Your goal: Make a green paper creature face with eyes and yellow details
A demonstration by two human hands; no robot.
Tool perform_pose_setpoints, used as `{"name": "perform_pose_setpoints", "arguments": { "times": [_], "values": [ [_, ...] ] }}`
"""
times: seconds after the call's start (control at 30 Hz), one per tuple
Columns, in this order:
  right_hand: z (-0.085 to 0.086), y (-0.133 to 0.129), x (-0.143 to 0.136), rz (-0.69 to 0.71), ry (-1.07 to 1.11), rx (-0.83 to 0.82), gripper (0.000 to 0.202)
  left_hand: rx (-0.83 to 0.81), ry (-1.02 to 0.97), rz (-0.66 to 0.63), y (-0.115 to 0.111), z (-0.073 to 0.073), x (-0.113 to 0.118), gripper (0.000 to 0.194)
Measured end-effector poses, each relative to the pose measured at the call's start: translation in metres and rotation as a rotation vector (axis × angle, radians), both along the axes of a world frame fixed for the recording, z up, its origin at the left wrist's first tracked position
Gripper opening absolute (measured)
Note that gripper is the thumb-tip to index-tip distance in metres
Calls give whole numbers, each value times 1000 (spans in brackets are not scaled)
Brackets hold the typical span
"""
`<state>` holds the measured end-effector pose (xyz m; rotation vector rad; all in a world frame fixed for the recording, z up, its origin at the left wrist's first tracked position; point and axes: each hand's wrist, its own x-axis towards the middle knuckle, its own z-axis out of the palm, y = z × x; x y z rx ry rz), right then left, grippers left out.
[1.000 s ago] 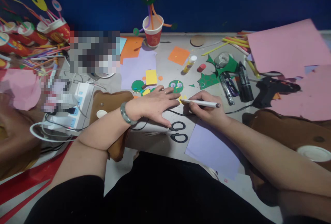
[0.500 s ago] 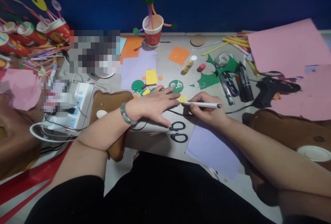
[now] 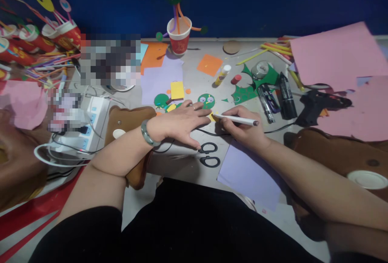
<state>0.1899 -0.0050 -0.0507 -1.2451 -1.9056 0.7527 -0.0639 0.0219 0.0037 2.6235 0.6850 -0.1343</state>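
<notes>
My right hand is closed around a white marker, its tip touching a small yellow paper piece on the table. My left hand lies flat with fingers spread, its fingertips at the left edge of that yellow piece. Just beyond the fingers is a green paper circle with two eyes. Black scissor handles lie by my left thumb; the blades are hard to make out. A yellow rectangle sits behind my left hand.
A red paper cup holds a green-faced figure at the back. A glue stick and black glue gun are beyond my right hand. At left are a power strip and a person's arm. Purple paper lies near my right forearm.
The marker tip has shifted slightly left and up on the yellow piece, with my right hand tilting a little. My left hand has stayed in place.
</notes>
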Motion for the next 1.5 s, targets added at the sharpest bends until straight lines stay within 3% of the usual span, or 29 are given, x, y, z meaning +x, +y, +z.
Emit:
{"name": "perform_pose_setpoints", "arguments": {
  "times": [1.0, 1.3, 1.5],
  "values": [
    [3, 0, 1, 4, -23, -20, 11, -11, -10, 6, 0, 0, -1, 63],
    [-5, 4, 4, -165, 17, 119, 10, 26, 8, -9, -2, 1, -1, 66],
    [-8, 5, 5, -197, -27, 83, 13, 26, -15, 0, -3, 1, 1, 78]
  ]
}}
